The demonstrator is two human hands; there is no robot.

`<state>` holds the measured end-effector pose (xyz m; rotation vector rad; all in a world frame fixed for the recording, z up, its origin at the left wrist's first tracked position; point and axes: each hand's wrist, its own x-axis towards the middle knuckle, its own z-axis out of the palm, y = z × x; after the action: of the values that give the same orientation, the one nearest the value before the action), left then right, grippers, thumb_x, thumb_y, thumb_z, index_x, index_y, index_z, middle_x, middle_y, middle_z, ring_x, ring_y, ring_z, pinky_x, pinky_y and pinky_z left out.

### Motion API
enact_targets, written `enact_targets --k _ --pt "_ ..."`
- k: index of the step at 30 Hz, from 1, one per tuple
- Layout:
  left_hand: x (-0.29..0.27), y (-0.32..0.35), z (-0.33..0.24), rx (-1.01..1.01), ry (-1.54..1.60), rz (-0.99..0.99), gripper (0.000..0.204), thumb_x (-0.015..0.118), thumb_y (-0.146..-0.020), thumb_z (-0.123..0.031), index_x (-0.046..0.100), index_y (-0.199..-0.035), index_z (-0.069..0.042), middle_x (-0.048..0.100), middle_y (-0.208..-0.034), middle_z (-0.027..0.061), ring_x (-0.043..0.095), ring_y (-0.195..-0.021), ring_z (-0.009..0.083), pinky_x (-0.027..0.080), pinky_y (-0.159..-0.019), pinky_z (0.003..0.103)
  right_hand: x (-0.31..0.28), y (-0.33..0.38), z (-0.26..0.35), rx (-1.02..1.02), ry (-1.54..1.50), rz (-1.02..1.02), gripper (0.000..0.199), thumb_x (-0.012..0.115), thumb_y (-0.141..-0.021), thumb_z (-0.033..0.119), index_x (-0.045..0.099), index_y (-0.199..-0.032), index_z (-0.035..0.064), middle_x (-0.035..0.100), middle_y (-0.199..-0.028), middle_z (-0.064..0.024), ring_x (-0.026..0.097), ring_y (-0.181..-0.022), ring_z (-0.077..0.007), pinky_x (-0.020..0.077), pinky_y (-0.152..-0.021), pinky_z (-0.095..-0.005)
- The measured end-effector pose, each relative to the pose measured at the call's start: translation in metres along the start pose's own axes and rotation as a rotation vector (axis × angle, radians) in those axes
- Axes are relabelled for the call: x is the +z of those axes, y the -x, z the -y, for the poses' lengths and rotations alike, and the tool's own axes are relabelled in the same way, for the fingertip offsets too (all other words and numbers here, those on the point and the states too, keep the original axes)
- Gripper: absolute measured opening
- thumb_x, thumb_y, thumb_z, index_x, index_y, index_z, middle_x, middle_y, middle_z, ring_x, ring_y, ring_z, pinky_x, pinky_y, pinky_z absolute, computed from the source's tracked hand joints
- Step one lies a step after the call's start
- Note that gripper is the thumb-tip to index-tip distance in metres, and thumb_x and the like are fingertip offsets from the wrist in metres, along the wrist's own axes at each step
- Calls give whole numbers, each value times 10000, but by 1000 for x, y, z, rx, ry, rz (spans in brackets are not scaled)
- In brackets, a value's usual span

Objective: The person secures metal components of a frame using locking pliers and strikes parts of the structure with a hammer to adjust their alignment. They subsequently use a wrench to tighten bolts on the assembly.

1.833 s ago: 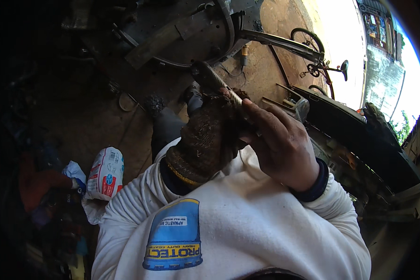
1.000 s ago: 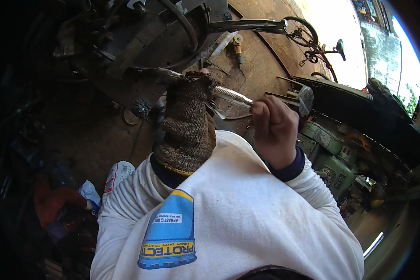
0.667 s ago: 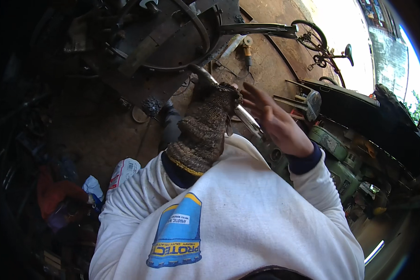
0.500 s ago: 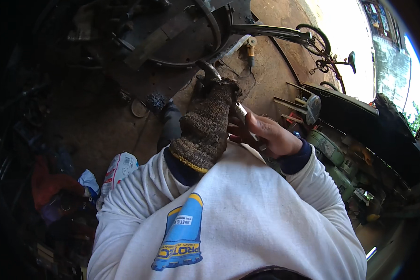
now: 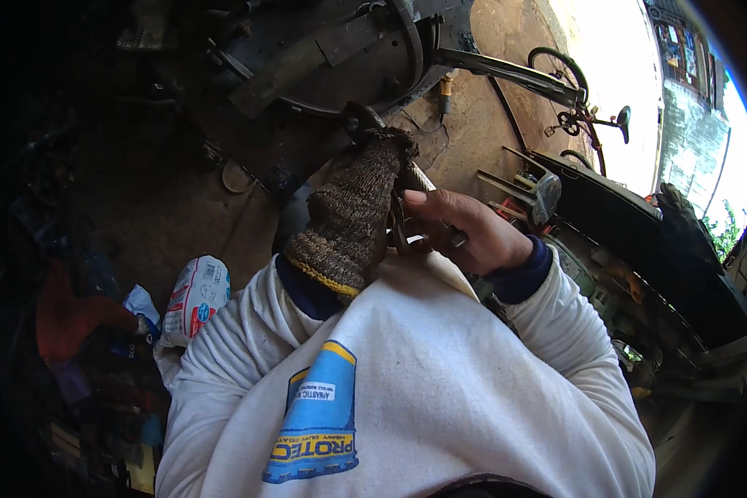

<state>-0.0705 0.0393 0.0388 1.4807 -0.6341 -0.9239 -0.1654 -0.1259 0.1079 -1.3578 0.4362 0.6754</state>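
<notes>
Metal rod: thin, pale, shiny (image 5: 417,178), centre of frame, slanting between the two hands; only a short stretch shows, rest hidden by glove and palm.
Left hand: in brown knitted glove (image 5: 353,212), centre, raised; fingers curled together at upper end, whether clamped on rod cannot tell. Dark metal piece (image 5: 361,120) pokes out just above glove tip.
Right hand: bare (image 5: 465,232), right of centre, touching glove side; fingers (image 5: 427,199) bent together over rod's lower part, thumb on top, seems clamped on it.
Sleeves: white sweatshirt (image 5: 407,390) fills lower frame, blue cuffs, blue-yellow print on chest.
Upper frame: dark curved machine part (image 5: 324,58) on dirt floor.
Upper right: bicycle (image 5: 577,100) in bright sun.
Right: hammer (image 5: 544,195) near dark bench edge.
Lower left: white printed bag (image 5: 195,295), red cloth beside, dim.
</notes>
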Motion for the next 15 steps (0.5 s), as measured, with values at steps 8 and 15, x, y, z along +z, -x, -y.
enact_targets --k 8,15 --pt "-4 -4 8 -72 -315 112 391 438 -979 -94 439 -1362 -13 511 -1319 189 526 -1196 277 429 -1005 349 14 -4 9 -495 383 -107 577 615 -756 -193 516 -1277 34 603 -1084 -166 635 -932 -273 520 -746 -335" --pt "-18 1 12 226 -555 32 454 544 -917 -171 438 -1329 -11 510 -1274 192 536 -1149 283 447 -959 367 26 -8 27 274 -627 -207 314 528 -914 90 549 -1221 26 598 -1094 -117 578 -945 -183 435 -850 -315"
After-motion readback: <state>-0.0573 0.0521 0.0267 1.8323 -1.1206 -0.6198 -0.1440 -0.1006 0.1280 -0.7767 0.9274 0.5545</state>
